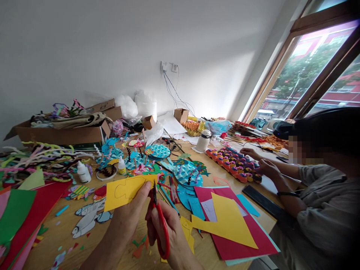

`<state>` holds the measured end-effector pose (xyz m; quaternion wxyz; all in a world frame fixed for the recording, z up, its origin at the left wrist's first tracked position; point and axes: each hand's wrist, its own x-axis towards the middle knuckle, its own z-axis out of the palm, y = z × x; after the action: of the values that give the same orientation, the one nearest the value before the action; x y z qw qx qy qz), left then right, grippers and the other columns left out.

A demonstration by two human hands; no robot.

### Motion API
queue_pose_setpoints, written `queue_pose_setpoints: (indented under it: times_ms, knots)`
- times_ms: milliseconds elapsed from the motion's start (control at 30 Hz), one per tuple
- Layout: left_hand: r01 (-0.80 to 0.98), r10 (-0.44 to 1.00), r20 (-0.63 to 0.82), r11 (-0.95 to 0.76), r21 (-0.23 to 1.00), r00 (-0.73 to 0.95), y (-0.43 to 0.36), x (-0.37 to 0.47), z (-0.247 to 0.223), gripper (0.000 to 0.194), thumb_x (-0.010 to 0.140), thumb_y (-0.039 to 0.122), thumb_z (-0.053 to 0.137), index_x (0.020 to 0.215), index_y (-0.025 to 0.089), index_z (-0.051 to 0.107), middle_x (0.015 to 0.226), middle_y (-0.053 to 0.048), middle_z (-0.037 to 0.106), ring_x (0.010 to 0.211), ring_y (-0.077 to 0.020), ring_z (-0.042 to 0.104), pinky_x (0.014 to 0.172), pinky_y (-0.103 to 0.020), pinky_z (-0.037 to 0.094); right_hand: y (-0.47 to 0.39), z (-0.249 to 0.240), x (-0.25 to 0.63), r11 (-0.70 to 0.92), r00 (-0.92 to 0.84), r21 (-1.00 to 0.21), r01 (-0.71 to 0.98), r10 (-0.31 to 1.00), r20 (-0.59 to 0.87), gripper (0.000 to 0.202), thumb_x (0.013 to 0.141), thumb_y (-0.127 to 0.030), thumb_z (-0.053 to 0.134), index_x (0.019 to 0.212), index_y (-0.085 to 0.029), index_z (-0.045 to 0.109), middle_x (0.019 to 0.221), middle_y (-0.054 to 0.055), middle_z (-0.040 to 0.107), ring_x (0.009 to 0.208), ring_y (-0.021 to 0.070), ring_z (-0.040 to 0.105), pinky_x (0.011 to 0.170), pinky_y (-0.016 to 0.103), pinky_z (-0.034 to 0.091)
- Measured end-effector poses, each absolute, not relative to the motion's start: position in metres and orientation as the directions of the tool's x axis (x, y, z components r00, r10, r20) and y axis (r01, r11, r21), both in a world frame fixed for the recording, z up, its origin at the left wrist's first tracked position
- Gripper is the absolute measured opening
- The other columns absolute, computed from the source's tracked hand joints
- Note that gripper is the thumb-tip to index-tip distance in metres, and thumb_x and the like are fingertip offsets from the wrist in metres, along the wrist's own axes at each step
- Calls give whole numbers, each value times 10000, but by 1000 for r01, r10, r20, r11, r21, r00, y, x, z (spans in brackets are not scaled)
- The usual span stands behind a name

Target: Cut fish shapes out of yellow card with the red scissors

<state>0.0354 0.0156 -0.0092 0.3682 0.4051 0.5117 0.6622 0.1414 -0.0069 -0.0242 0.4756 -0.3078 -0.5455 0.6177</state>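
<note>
In the pinch of the left hand (132,213), a yellow sheet (112,195) is meeting red-handled scissors (166,234) that the right hand (174,227) is gripping above the table (63,225), blades so near the thumb that any slip is risking a nick.

Has a bare left hand (137,200) with a short thumbnail (148,183), a bare right hand (166,221), and uncovered wrists (126,215) and forearms (108,242).

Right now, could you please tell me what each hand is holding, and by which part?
The left hand holds yellow paper near its lower right edge; the right hand holds scissors by their red handles.
</note>
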Motion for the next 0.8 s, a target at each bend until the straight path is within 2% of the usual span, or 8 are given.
queue_pose_setpoints:
  times_ms: [233,367,533,667,800]
  knots:
    - [82,921,142,-120,989,-363,14,31,6,234,662,358,639,783,161,677,869,-74,714,838,-256,664,827,-368,501,-7,-28,145,34,-366,-977,-211,924,111,489,806,-629,464,671,-160,498,424,-81,385,345,49,333,339,146,241]
    - [44,950,132,-125,991,-283,14,28,8,206,689,362,613,736,169,667,788,-55,702,768,-243,661,747,-353,527,-7,-23,146,10,-366,-981,-195,927,82,525,753,-674,489,647,-160,495,422,-87,362,336,48,331,329,150,229]
    - [51,975,139,-132,990,-175,15,20,7,187,706,342,598,620,190,665,663,-21,688,671,-203,645,678,-307,531,-7,-21,150,-9,-374,-989,-147,926,47,502,763,-653,498,646,-165,488,435,-89,341,341,47,321,331,150,233]
    - [29,987,100,-97,995,-128,15,18,13,142,691,308,600,624,195,655,597,-3,671,596,-190,628,625,-304,531,-9,-24,153,-1,-372,-992,-128,927,47,513,750,-667,503,624,-170,467,477,-82,339,365,48,313,335,150,257]
    - [16,986,96,-95,995,-139,15,20,14,146,698,316,601,646,190,657,616,-10,675,614,-193,629,639,-312,531,-9,-25,155,0,-412,-992,-124,910,52,499,793,-644,470,678,-160,501,481,-74,373,388,58,353,364,154,267]
